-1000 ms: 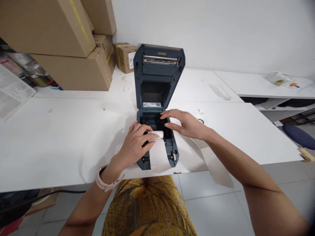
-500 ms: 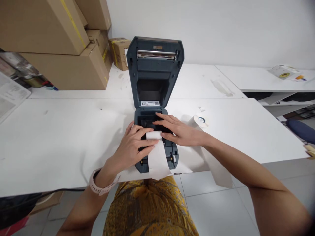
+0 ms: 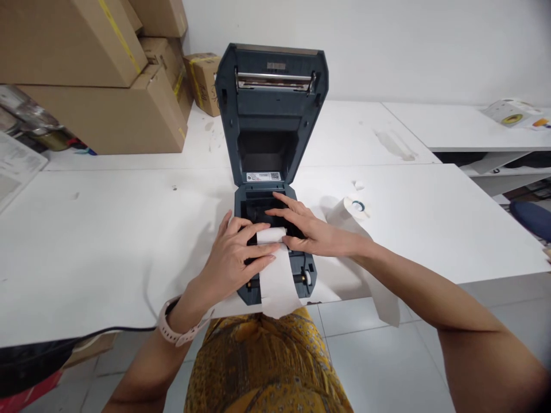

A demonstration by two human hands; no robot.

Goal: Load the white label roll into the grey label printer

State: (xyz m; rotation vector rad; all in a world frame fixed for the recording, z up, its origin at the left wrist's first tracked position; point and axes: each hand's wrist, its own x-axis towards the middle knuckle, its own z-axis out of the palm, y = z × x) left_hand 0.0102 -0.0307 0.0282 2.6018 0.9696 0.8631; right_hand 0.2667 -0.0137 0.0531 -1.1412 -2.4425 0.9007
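A dark blue-grey label printer (image 3: 310,269) stands near the table's front edge, its lid (image 3: 271,109) raised. A small white paper roll (image 3: 271,235) lies in its bay, and a loose strip (image 3: 279,287) runs from it over the front roller and past the table edge. My left hand (image 3: 236,252) has its fingers around the roll's left part, with the thumb on the strip. At the roll's right end, the thumb of my right hand (image 3: 312,232) touches it, while the other fingers stretch apart over the bay.
A larger white roll (image 3: 344,215) stands to the right, its paper trailing (image 3: 383,301) over the edge. Cardboard boxes (image 3: 124,115) are stacked at the back left, a smaller box (image 3: 204,83) beside them. A white packet (image 3: 512,112) lies far right. A cable (image 3: 112,330) runs along the front left.
The view has shifted slightly, so the printer appears a little larger and its lid higher. Both hands keep nearly the same hold and place at the roll.
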